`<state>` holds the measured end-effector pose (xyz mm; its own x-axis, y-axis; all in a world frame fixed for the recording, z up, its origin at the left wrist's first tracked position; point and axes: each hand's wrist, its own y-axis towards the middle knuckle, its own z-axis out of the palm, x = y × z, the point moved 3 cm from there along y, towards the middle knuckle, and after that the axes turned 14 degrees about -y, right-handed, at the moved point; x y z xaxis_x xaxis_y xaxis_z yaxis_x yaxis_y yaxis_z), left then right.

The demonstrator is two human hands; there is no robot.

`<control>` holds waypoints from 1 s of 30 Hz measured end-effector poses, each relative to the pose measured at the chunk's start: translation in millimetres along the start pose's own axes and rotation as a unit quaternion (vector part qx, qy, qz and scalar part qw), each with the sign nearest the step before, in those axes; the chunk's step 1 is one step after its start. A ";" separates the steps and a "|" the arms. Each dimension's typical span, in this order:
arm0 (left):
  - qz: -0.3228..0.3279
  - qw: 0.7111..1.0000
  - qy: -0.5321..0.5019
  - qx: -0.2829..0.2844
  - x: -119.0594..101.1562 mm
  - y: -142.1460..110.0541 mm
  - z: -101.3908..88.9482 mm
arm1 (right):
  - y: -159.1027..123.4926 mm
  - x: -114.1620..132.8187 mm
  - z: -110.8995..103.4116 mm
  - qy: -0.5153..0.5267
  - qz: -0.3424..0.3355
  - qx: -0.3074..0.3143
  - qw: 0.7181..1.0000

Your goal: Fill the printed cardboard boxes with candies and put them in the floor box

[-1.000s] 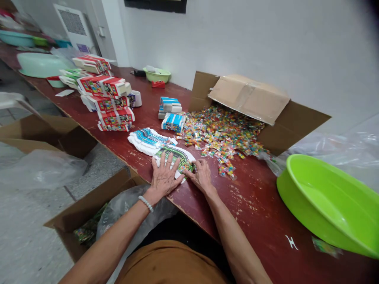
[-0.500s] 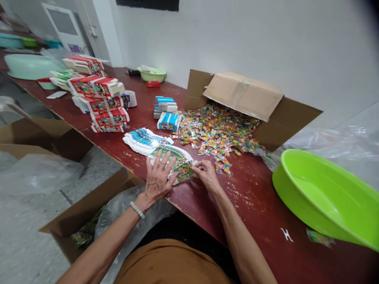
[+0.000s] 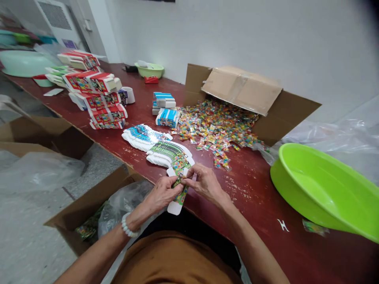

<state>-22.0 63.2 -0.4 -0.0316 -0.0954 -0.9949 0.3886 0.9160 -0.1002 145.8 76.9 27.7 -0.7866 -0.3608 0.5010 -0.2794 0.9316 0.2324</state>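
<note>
Printed white-and-green card carton blank (image 3: 180,193) held over the table edge, pinched between left hand (image 3: 162,194) and right hand (image 3: 205,183), both closed on it. Flat stack of similar blanks (image 3: 169,154) just beyond, on dark-red wooden table (image 3: 260,197). Heap of wrapped multicoloured candies (image 3: 217,130) spills from brown cardboard box (image 3: 242,90).

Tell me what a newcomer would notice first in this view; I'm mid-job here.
A heap of small wrapped sweets spills across the red table from a cardboard box lying on its side, a tilted lime-green basin to its right. At the near edge, the left hand and right hand pinch a printed card blank; stacks of red printed cartons stand farther along.
</note>
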 end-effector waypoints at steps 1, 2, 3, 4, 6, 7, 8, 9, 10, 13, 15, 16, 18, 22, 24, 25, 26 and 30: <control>-0.002 1.000 -0.003 0.004 -1.4 -2.2 0.8 | -0.7 -0.1 1.8 0.022 -0.009 0.007 1.000; -0.010 1.000 -0.020 0.016 -2.3 -4.1 1.5 | -2.1 -0.1 3.2 0.043 -0.021 0.010 0.999; -0.029 0.997 -0.053 0.039 -2.3 -6.0 2.1 | -4.1 0.4 4.1 0.059 -0.032 0.010 0.998; -0.059 0.991 -0.096 0.073 -1.1 -7.9 3.0 | -6.6 1.3 4.5 0.067 -0.043 0.005 0.997; -0.138 0.961 -0.186 0.152 3.5 -12.4 5.1 | -12.7 5.1 4.9 0.064 -0.063 -0.002 0.996; -0.176 0.942 -0.220 0.186 6.3 -14.8 5.9 | -15.7 7.6 5.8 0.058 -0.070 0.003 0.996; -0.205 0.926 -0.239 0.208 9.0 -16.9 6.6 | -18.4 9.8 7.4 0.057 -0.070 0.016 0.996; -0.227 0.915 -0.252 0.218 11.4 -18.5 7.4 | -20.6 11.5 9.6 0.065 -0.062 0.033 0.995; -0.240 0.909 -0.263 0.217 13.3 -19.7 8.5 | -22.6 12.4 12.5 0.086 -0.046 0.055 0.994; -0.244 0.912 -0.267 0.192 15.6 -22.4 15.5 | -29.1 11.8 23.0 0.186 0.026 0.117 0.975; -0.236 0.919 -0.257 0.183 16.7 -24.6 22.2 | -35.3 9.4 28.9 0.238 0.068 0.130 0.960; -0.233 0.920 -0.256 0.184 17.9 -25.9 25.4 | -39.0 7.4 31.2 0.253 0.084 0.130 0.955; -0.218 0.922 -0.253 0.195 21.2 -29.2 30.2 | -46.7 2.1 34.7 0.266 0.106 0.135 0.949; -0.180 0.939 -0.240 0.171 27.4 -37.3 29.8 | -60.2 -5.9 35.1 0.213 0.095 0.165 0.958; -0.173 0.945 -0.227 0.160 27.5 -41.2 26.4 | -65.2 -2.7 34.6 0.224 0.090 0.221 0.945; -0.171 0.947 -0.219 0.161 26.7 -42.8 24.5 | -67.0 1.0 34.7 0.244 0.092 0.259 0.930; -0.170 0.949 -0.207 0.166 25.7 -44.2 22.6 | -68.0 5.8 34.7 0.267 0.092 0.296 0.913; -0.172 0.951 -0.183 0.179 23.5 -48.7 20.2 | -62.9 22.0 33.4 0.326 0.070 0.351 0.875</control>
<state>-23.0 8.5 -18.7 0.0838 -0.5547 -0.8278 0.7046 0.6204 -0.3443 127.7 11.8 -3.8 -0.4222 0.0249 0.9062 -0.6544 0.6834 -0.3236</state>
